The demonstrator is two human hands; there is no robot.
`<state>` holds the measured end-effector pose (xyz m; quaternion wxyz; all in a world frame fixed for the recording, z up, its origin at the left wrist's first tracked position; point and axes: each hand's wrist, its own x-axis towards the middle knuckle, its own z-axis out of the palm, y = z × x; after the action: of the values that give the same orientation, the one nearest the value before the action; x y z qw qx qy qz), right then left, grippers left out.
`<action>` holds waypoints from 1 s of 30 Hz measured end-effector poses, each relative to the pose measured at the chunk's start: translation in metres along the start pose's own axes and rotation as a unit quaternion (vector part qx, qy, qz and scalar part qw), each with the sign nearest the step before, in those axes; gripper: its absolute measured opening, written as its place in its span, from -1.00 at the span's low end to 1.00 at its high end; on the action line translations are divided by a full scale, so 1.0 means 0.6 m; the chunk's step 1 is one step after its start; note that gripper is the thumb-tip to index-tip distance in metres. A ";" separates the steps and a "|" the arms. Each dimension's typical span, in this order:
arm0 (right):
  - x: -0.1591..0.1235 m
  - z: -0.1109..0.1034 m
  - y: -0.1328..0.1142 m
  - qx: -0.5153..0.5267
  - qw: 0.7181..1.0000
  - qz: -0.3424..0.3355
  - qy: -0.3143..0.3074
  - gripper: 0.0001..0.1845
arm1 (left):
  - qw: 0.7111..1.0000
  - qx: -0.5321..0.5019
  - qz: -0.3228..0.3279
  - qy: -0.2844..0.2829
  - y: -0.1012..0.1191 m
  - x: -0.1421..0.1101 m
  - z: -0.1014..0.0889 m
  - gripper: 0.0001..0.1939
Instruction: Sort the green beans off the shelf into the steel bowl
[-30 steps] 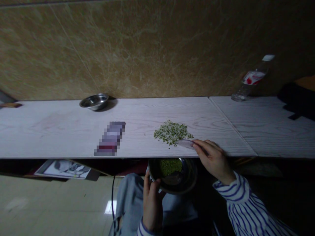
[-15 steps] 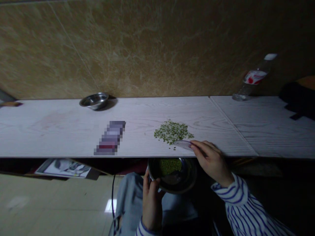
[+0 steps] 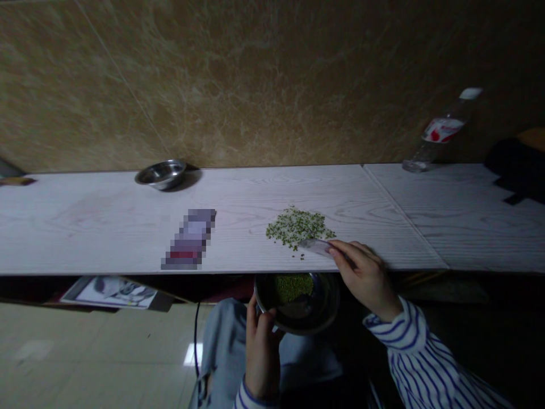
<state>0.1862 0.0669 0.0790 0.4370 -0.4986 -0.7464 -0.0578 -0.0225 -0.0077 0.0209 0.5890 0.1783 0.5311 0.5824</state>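
My left hand (image 3: 263,343) grips the near left rim of a metal bowl (image 3: 327,324), held below the table's front edge. Small green beans (image 3: 293,288), which look like mung beans, lie in the far part of this bowl. Above the table edge, my right hand (image 3: 361,272) pinches a thin, flat, translucent piece (image 3: 317,246) with a rounded outline; its exact kind I cannot tell. Its tip is at the near edge of a spread of green bits (image 3: 298,225) on the tabletop. A few stray bits lie just in front of the spread.
A smaller metal bowl (image 3: 160,175) stands by the wall on the white wood-grain table (image 3: 238,187). Left of the beans lies a pixelated flat object (image 3: 189,238). A plastic bottle (image 3: 443,130) stands back right, near a dark item (image 3: 517,165). Under the tabletop is an open shelf (image 3: 114,292).
The flat piece in my right hand has tilted and shifted up slightly toward the spread. My left hand and the bowl stay nearly in place; the view has shifted a little.
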 end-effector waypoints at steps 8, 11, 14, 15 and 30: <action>0.002 0.003 -0.003 0.008 1.000 -0.001 -0.015 -0.81 | 0.999 -0.044 -0.026 -0.003 0.003 -0.001 -0.001 -0.38; 0.004 0.005 -0.003 0.005 1.000 -0.001 -0.010 -0.81 | 0.999 -0.036 -0.023 0.005 0.005 -0.002 0.000 -0.44; 0.006 0.007 -0.005 0.011 1.000 -0.007 -0.017 -0.81 | 0.999 -0.040 -0.018 0.001 0.006 0.000 0.000 -0.48; 0.006 0.008 -0.005 0.014 1.000 -0.007 -0.022 -0.81 | 0.999 -0.043 -0.017 0.001 0.006 0.001 -0.001 -0.48; 0.004 0.007 -0.014 0.029 0.999 0.017 -0.039 -0.77 | 1.000 -0.025 -0.008 -0.006 0.006 0.001 -0.005 -0.56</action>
<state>0.1766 0.0667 0.0809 0.4229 -0.5004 -0.7555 -0.0096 -0.0270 -0.0075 0.0225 0.6008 0.1631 0.5144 0.5897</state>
